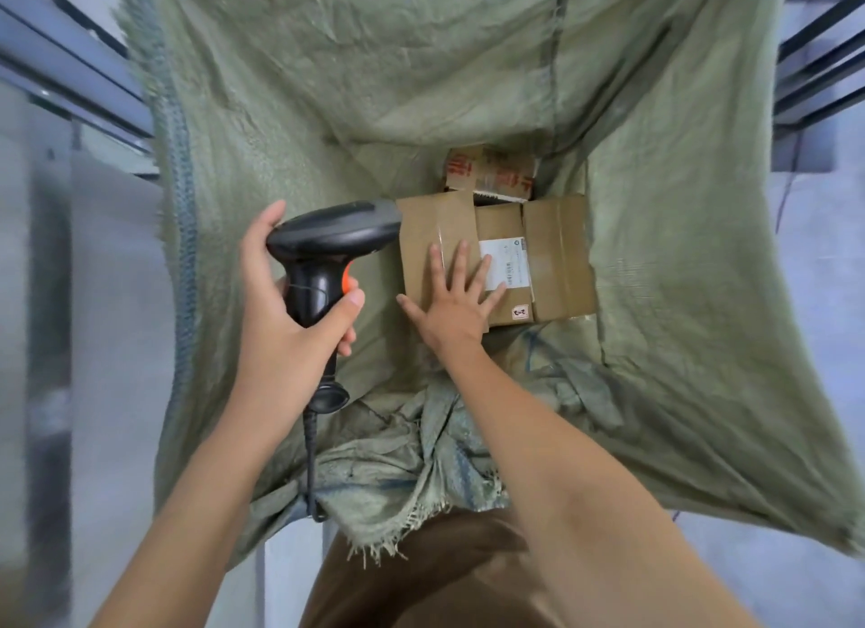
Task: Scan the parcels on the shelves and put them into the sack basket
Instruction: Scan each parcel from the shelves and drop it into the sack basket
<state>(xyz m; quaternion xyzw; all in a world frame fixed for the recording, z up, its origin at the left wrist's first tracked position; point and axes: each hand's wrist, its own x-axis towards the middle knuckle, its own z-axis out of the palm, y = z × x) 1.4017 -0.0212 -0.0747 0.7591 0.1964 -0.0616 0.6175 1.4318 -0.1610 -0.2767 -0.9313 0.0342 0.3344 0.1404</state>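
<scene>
Left hand (285, 309) grips scanner (327, 243); right hand (456, 300), fingers spread, over parcel (552, 253).

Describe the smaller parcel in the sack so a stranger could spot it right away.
Look down into the green woven sack. At its bottom lies a large cardboard box with a white label. The smaller parcel sits just beyond it, the only one with red printed characters.

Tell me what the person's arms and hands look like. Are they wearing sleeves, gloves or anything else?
Both arms are bare as far up as the picture shows, with no sleeves in view. The left hand and right hand have no gloves, and no rings, watch or bracelets show on them. The nails look short and plain. At the bottom edge there is brown clothing on the person's lower body.
</scene>
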